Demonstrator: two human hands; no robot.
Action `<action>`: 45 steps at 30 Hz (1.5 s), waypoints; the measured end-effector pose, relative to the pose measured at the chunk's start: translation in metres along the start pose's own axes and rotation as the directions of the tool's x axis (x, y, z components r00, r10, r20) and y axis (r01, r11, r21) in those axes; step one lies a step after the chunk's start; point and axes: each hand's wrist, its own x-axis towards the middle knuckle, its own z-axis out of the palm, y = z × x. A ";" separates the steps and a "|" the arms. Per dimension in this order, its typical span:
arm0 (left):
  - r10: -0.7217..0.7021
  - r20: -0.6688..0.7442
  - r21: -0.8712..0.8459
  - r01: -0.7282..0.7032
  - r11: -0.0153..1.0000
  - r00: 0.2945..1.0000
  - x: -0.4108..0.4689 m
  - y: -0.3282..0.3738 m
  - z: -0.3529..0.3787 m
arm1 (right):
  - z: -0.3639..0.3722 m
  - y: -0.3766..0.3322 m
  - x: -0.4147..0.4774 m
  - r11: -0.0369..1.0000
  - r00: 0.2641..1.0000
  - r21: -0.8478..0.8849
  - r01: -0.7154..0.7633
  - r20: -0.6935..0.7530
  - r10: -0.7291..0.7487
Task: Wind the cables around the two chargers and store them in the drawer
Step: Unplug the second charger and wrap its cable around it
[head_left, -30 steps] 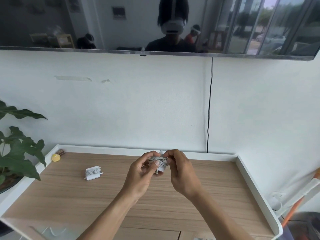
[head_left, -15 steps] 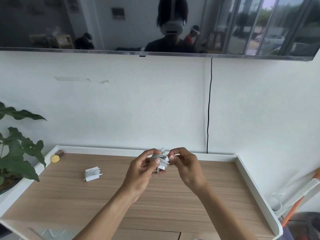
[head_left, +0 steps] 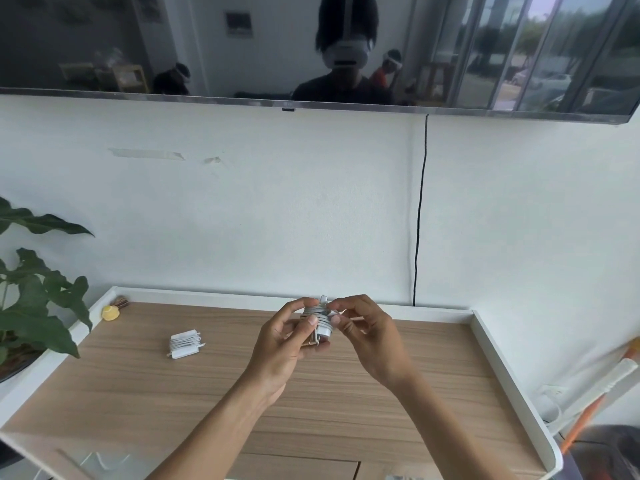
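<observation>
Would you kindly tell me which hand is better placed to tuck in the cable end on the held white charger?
Probably the right hand: its fingertips pinch the white cable at the small white charger block, while the left hand grips that block and steadies it.

Honestly, nothing here is readable. There's a tiny dark badge [head_left: 287,109] on the bottom edge of the wall screen [head_left: 104,46], but it's way too small to make out. The wound charger [head_left: 184,344] on the desk [head_left: 138,393] and the held charger [head_left: 321,323] are both too small and blurry to show any print.
</observation>
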 end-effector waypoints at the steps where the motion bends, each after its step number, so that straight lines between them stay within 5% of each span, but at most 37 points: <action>1: 0.000 0.004 0.016 0.000 1.000 1.000 0.000 -0.001 0.000 | 0.000 0.000 0.000 1.000 1.000 -0.028 0.013 -0.006 -0.013; 19: 0.038 -0.032 0.143 -0.033 0.989 0.999 0.001 -0.011 -0.010 | 0.009 0.009 0.003 0.998 0.998 0.054 -0.024 0.051 0.021; 24: -0.002 -0.054 0.061 0.005 0.998 0.999 0.011 -0.013 -0.002 | -0.006 0.014 0.019 0.984 0.989 0.152 -0.095 0.123 0.077; 32: -0.082 -0.122 0.036 0.087 0.996 0.989 0.035 -0.022 0.006 | -0.003 0.057 0.039 0.997 0.961 -0.038 -0.071 0.266 0.079; 45: -0.196 -0.263 0.197 0.252 0.948 0.945 0.020 -0.036 -0.089 | 0.079 0.098 0.072 0.996 0.879 -0.046 -0.081 0.467 0.093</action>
